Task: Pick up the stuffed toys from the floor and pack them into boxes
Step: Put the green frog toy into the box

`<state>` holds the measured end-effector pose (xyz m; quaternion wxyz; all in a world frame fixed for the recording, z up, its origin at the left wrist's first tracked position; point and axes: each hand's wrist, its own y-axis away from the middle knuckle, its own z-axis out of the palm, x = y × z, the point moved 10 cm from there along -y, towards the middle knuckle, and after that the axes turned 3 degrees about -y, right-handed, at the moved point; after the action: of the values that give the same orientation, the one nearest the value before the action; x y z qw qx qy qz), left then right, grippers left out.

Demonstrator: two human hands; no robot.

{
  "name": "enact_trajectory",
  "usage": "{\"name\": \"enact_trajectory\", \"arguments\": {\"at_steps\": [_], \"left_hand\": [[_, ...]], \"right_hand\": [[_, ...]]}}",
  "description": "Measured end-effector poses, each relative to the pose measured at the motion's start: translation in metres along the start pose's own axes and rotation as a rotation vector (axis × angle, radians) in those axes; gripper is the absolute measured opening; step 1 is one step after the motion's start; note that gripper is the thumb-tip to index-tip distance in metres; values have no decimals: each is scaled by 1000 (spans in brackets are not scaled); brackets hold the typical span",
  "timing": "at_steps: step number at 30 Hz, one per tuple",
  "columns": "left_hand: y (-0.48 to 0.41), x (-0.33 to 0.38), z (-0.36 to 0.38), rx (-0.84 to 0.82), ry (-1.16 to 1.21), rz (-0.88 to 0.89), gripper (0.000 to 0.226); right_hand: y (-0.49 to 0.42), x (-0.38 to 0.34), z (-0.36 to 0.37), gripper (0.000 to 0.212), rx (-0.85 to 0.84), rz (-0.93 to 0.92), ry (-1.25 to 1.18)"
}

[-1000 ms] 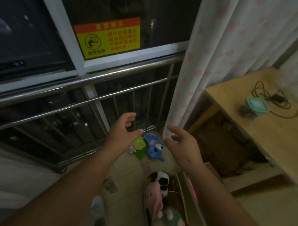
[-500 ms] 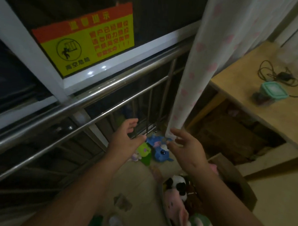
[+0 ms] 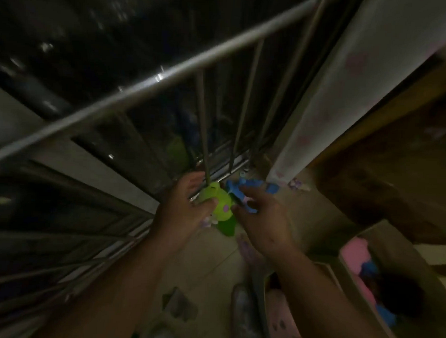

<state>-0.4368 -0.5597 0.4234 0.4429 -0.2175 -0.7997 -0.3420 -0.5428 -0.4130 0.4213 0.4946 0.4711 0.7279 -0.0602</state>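
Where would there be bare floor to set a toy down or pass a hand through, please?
Bare tile lies between the forearms, below the green toy. More lies right of the right hand, between curtain and box. The railing corner is crowded: left hand, green toy and blue toy bunch there.

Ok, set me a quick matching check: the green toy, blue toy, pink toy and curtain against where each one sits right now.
Things:
1. green stuffed toy
2. blue stuffed toy
3. pink stuffed toy
4. curtain

Places:
A. inside the cardboard box on the right
B. hanging beside the metal railing
C. between the left hand thumb and fingers
D. on the floor at the right hand fingertips

Pairs: 1-C, 2-D, 3-A, 4-B
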Motion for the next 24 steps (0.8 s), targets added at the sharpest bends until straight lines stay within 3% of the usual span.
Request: {"name": "enact_trajectory", "arguments": {"at_steps": [9,15,21,24], "left_hand": [[-113,-227,100,-16,27,-78,49],[-176,-324,144,-55,-44,-127,69],[-223,-366,165,-61,-88,-151,79],[-231,-380,173,-86,8,-188,84]], "right_hand": [[-129,212,134,45,-23,71,-11],[-189,301,186,55,-114,68,72],[-248,342,233,98,-195,88,19],[-263,341,255,112,-208,77,29]]}}
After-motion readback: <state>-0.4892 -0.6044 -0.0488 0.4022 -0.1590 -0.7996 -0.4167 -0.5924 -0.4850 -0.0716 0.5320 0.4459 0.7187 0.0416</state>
